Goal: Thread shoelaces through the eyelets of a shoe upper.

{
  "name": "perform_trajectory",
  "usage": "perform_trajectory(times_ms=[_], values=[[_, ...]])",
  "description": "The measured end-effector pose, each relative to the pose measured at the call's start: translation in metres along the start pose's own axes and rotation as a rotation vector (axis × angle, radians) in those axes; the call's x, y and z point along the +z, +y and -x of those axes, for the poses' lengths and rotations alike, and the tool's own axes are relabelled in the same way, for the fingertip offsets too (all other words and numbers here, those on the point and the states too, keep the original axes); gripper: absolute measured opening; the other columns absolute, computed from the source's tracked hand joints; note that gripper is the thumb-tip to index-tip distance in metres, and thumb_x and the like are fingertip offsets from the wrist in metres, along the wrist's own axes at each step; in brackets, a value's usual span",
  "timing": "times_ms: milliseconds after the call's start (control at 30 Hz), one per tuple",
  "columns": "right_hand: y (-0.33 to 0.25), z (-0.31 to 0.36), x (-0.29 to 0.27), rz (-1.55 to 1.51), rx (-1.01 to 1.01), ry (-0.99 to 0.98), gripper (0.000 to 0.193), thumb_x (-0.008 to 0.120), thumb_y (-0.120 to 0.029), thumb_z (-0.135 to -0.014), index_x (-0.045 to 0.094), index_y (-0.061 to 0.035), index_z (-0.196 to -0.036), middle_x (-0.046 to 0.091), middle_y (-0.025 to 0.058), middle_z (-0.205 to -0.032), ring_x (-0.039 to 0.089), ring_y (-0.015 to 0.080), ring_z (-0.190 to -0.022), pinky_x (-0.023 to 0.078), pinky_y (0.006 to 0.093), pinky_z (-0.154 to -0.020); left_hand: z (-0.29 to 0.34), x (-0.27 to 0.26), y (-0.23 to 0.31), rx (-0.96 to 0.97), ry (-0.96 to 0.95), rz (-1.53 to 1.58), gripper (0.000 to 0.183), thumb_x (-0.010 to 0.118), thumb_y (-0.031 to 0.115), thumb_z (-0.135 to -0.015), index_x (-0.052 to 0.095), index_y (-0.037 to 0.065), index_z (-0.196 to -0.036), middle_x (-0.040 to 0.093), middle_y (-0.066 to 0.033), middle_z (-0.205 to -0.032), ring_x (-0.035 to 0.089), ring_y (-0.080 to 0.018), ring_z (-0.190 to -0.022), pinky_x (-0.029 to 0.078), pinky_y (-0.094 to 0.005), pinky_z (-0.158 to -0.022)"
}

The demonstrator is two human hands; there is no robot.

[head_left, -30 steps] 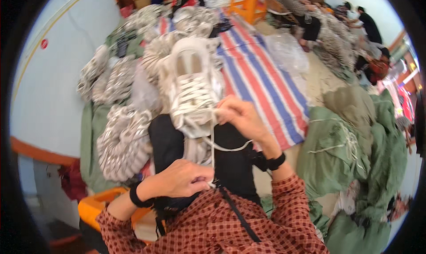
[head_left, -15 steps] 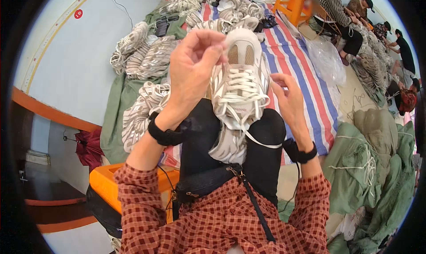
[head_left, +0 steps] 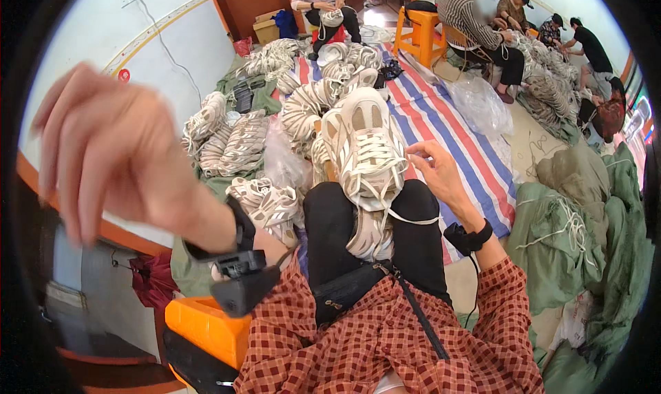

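A beige and white sneaker (head_left: 368, 143) rests above my knees with its toe pointing away and white laces strung across its front. One loose lace end trails to the right over my thigh. Below it, between my thighs, another pale sneaker (head_left: 370, 237) shows in part. My left hand (head_left: 107, 150) is raised far to the left, away from the sneaker and blurred; its fingers hang loosely apart and I see nothing in them. Just right of the sneaker, my right hand (head_left: 435, 165) is open, thumb and forefinger curved with a gap between them.
Bundles of similar sneakers (head_left: 237, 143) lie ahead and left on green cloth and a striped sheet (head_left: 475, 163). Green sacks (head_left: 551, 249) stand at right. An orange stool (head_left: 206, 328) is beside me at left, another (head_left: 420, 36) farther off. Several people sit working at the back.
My left hand has swung from the sneaker's toe out to the far left. My right hand stays beside the sneaker. The view has tilted up, showing another seated person at the back.
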State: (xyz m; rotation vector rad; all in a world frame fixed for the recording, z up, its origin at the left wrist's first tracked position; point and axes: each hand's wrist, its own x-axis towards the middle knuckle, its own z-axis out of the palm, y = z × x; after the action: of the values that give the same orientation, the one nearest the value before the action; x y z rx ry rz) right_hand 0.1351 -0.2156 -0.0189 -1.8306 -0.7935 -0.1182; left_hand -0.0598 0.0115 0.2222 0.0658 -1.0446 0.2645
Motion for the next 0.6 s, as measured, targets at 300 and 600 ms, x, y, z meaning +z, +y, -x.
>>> perform_trajectory(times_ms=[300, 600], values=[[-0.012, 0.004, 0.016, -0.044, -0.03, 0.005, 0.014, 0.058, -0.003, -0.086, 0.065, -0.0002, -0.098, 0.059, 0.0108, -0.093, 0.06, 0.0192, -0.08, 0.049, 0.0295, -0.069, -0.024, -0.013, 0.017, 0.252, -0.069, -0.616, 0.019, 0.051, 0.011, -0.095, 0.051, -0.003, -0.108, 0.065, -0.0125, -0.075, 0.052, -0.0111, -0.054, 0.039, -0.0216, -0.043], [-0.107, -0.007, 0.027, -0.487, -0.02, -0.423, 0.021, 0.056, -0.01, -0.093, 0.064, 0.0014, -0.109, 0.065, 0.0065, -0.107, 0.06, 0.014, -0.098, 0.049, 0.0277, -0.084, -0.011, -0.052, -0.035, 0.016, 0.058, -0.5, 0.015, 0.052, 0.005, -0.094, 0.056, -0.002, -0.107, 0.06, -0.0057, -0.077, 0.047, -0.0068, -0.054, 0.037, -0.0206, -0.048]])
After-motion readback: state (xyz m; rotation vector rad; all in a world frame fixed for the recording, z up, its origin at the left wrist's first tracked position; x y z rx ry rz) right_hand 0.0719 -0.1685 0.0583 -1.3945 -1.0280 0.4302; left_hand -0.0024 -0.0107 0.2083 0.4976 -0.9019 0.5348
